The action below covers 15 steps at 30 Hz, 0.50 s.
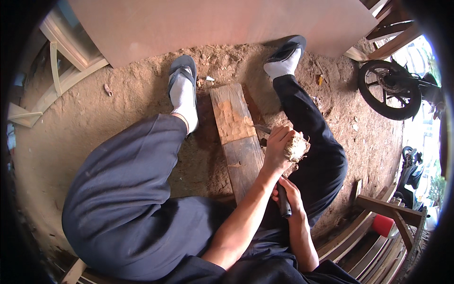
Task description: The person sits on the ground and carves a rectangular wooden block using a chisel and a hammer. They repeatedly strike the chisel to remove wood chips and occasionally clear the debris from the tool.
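Note:
My left hand is closed on a tool with a pale, badly frayed wooden end; a narrow blade juts from the fist toward the board. Below it, my right hand grips a black handle, its far part hidden behind my left hand. A weathered wooden board runs lengthwise between my legs, with a lighter, roughly chipped patch on its upper half. The blade lies over the right edge of that patch; I cannot tell if it touches.
My legs in dark trousers flank the board on dirt ground. A large pinkish panel lies ahead, wooden frames at upper left. Motorbikes stand at right; slatted timber and a red container are at lower right.

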Available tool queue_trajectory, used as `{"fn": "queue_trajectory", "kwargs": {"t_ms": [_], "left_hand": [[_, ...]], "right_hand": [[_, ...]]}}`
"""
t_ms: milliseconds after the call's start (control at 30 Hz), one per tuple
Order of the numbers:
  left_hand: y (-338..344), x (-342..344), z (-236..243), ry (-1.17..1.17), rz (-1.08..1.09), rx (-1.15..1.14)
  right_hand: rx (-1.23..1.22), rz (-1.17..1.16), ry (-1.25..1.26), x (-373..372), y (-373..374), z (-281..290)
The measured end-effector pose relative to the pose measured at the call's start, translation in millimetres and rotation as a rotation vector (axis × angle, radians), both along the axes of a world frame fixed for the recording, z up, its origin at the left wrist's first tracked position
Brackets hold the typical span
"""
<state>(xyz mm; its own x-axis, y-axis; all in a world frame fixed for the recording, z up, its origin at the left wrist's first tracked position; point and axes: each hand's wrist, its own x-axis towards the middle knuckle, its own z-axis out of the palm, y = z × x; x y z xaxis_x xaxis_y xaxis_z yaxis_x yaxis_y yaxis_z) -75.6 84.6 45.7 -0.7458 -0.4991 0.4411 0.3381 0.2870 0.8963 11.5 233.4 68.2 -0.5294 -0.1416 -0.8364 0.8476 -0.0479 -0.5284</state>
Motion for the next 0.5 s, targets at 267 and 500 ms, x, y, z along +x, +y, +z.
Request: {"fn": "queue_trajectory", "kwargs": {"t_ms": [267,500], "left_hand": [[-7,-7,0,0.11,-0.015,0.001],[-18,-12,-12,0.101,0.016,0.043]], "right_hand": [[-0.045,-0.054,-0.021,2,5,-5],[0.04,-0.041,-0.021,1,-8,9]]}}
